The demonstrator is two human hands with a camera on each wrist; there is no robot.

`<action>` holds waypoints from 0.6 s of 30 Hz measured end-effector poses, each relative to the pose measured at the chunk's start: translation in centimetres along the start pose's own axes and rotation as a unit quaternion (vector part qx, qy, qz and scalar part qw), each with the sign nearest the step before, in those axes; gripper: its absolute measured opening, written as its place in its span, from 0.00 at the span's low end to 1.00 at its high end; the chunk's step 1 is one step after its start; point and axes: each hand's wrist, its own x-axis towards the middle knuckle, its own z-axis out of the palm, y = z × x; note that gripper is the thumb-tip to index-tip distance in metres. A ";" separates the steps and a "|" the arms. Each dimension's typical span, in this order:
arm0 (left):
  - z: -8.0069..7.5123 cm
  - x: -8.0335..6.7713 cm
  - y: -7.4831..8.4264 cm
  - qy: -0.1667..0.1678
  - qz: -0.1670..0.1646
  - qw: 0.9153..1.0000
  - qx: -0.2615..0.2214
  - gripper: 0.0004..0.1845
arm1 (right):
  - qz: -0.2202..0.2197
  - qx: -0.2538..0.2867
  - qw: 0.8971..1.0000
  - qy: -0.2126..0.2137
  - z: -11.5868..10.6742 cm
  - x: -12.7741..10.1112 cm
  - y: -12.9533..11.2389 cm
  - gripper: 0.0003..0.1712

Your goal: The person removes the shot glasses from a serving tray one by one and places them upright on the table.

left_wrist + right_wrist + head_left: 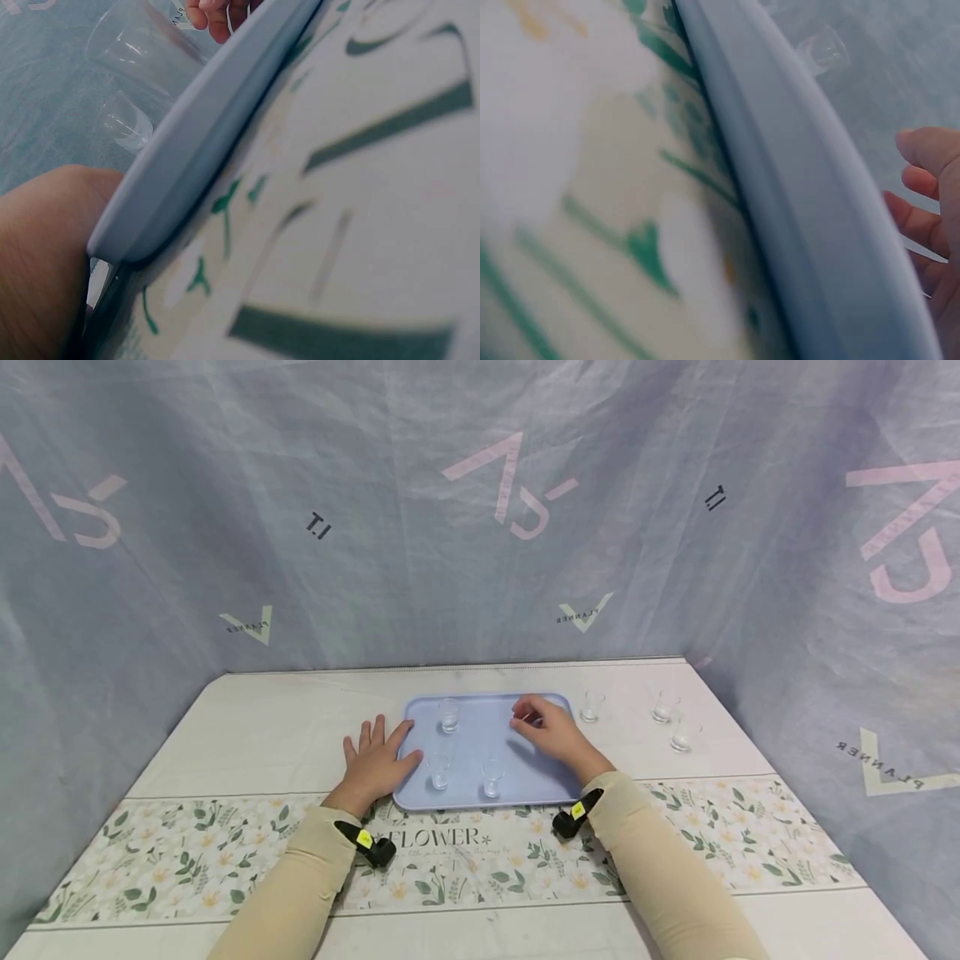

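Observation:
My left hand (375,767) rests with spread fingers at the left edge of a light blue tray (465,743), its thumb and index finger touching the rim. Over the tray's right part, my right hand (551,731) hovers with bent fingers. Faint clear edges show by those fingers, perhaps a small glass, but whether they grip it is hidden. Upright on the tray are a small clear glass (448,717) at the back left, another glass (438,772) at the front left and a third glass (492,778) at the front middle.
To the right of the tray a clear glass (592,706) stands on the table, with two more, a glass (663,707) and a nearer glass (681,737), farther right. A floral strip (465,868) crosses the white tablecloth. Grey-blue curtains (405,568) hang behind and at both sides.

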 end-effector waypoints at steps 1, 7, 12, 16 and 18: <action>0.0 0.0 0.0 -0.001 -0.001 1.000 0.000 0.39 | 0.003 0.000 1.000 -0.004 0.1 0.0 0.0 0.12; -0.3 -0.3 0.3 -0.005 -0.008 1.000 0.004 0.38 | 0.011 -0.008 1.000 -0.023 0.4 0.1 -0.5 0.11; -0.5 -0.3 0.4 -0.008 -0.008 1.000 0.010 0.38 | 0.017 -0.019 0.999 -0.032 0.4 0.0 -0.8 0.10; -0.5 -0.4 0.4 -0.006 -0.005 1.000 0.011 0.38 | 0.024 -0.029 0.999 -0.039 0.5 0.1 -1.2 0.12; -0.6 -0.4 0.4 -0.006 -0.005 1.000 0.010 0.39 | 0.030 -0.033 0.998 -0.040 0.7 0.2 -1.4 0.13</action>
